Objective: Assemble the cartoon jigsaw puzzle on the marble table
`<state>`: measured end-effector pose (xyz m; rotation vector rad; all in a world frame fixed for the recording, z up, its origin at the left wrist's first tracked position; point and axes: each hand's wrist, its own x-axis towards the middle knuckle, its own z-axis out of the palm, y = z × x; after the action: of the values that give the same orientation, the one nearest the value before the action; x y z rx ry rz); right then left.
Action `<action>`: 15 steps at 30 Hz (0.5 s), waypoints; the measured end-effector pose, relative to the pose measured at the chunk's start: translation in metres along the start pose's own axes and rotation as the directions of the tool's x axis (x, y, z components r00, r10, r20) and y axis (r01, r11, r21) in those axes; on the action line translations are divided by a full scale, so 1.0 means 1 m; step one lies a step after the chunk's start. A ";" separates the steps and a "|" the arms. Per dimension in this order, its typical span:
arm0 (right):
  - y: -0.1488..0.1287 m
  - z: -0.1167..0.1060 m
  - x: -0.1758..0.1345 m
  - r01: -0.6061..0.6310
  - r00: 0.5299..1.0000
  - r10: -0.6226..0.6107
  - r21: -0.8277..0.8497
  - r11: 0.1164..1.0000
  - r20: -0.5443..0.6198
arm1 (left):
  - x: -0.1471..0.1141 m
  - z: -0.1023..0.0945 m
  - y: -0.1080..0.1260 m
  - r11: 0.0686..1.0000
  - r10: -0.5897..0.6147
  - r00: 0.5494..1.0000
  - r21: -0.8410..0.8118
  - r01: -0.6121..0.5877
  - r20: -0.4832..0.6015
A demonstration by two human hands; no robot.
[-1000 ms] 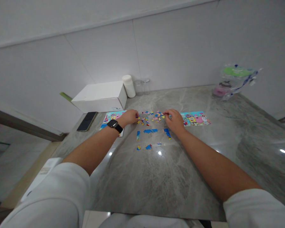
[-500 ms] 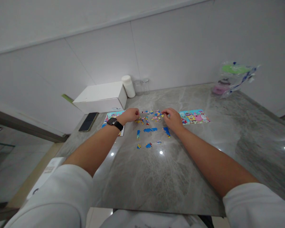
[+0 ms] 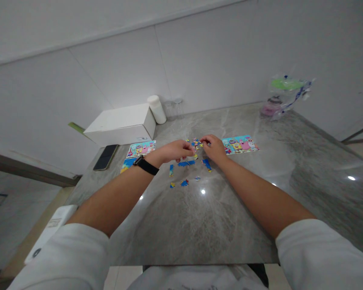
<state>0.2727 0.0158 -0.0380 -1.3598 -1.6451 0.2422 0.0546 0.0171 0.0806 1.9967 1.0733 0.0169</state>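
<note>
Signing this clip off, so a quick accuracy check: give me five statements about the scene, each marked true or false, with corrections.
1. A watch with a dark band is on the left arm. True.
2. The white bottle stands beside the white box. True.
3. The phone lies on top of the white box. False: it lies on the table.
4. The right hand rests on the white box. False: it is at the loose puzzle pieces.
5. The plastic bag is left of both hands. False: it is to their right.
</note>
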 end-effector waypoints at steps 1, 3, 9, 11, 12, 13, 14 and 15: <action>0.000 0.000 0.000 -0.009 1.000 0.009 0.003 1.000 -0.001 | -0.002 0.008 0.008 0.999 0.021 0.999 -0.043 -0.019 0.036; 0.000 0.000 0.001 -0.034 0.999 0.034 0.008 0.999 -0.007 | -0.002 0.025 0.020 0.996 0.040 0.994 -0.088 -0.031 0.100; 0.000 -0.002 0.003 -0.087 0.996 0.088 0.005 0.996 -0.026 | 0.010 0.081 0.031 0.986 0.135 0.985 0.084 -0.144 0.105; 0.000 -0.003 0.004 -0.093 0.995 0.093 0.003 0.996 -0.022 | 0.012 0.095 0.032 0.963 0.145 0.986 0.217 -0.161 0.086; 0.001 -0.003 0.004 -0.095 0.995 0.095 0.001 0.995 -0.018 | 0.012 0.100 0.032 0.945 0.153 0.986 0.282 -0.167 0.069; 0.001 -0.003 0.004 -0.097 0.995 0.096 -0.002 0.995 -0.014 | 0.011 0.104 0.032 0.924 0.164 0.985 0.343 -0.170 0.049; 0.001 -0.002 0.004 -0.096 0.995 0.096 -0.003 0.995 -0.011 | 0.010 0.107 0.032 0.903 0.176 0.984 0.394 -0.172 0.027; 0.001 -0.002 0.003 -0.093 0.996 0.093 -0.004 0.996 -0.009 | 0.009 0.109 0.031 0.885 0.185 0.983 0.435 -0.168 0.004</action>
<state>0.2749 0.0181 -0.0355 -1.4404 -1.5772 0.2871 0.1221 -0.0585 0.0292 2.5034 0.9742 -0.0973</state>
